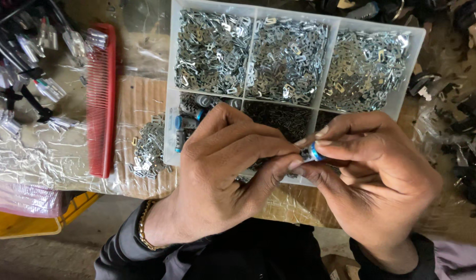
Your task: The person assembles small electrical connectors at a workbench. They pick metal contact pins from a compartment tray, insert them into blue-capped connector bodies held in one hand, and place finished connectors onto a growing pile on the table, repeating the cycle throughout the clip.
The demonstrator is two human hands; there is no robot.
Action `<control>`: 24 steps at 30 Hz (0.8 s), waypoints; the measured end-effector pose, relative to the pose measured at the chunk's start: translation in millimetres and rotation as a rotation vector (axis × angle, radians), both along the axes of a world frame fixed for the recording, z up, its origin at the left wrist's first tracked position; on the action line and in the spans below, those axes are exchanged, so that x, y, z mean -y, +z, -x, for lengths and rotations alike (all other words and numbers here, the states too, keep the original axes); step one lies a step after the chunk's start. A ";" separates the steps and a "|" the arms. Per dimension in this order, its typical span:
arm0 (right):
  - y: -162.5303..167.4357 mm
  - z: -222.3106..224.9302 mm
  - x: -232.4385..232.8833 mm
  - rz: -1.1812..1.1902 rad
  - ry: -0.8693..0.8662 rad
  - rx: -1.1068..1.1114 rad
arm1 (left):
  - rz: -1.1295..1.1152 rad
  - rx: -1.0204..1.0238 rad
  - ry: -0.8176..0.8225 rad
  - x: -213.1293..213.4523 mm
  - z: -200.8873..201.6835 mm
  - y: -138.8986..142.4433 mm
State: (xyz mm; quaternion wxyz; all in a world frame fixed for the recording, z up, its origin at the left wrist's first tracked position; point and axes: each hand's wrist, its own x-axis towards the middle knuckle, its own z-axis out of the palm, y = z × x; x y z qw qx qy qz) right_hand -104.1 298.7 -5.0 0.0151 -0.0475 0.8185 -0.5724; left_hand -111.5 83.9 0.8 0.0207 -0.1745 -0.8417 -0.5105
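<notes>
We see a white plastic compartment tray [170, 78] at the top of the worktable, its three upper sections heaped with small silver metal clips [287, 57] and its lower ones holding darker parts and a few small blue-and-silver cylinders [189, 120]. Left of it lies a long red plastic comb [100, 98], upright on crinkled clear plastic sheeting [36, 155], with a loose pile of silver clips [149, 148] between comb and tray. A yellow plastic crate [25, 223] sits lower left. Our left hand [222, 176] and right hand [373, 176] meet in front of the tray's lower edge, fingertips pinched together on a small blue-banded cylindrical part [313, 153], mostly hidden; only its blue band and a silvery end show.
</notes>
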 end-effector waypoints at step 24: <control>-2.4 8.8 0.3 0.330 0.031 0.052 | 0.122 -0.316 0.020 0.2 -2.2 -6.3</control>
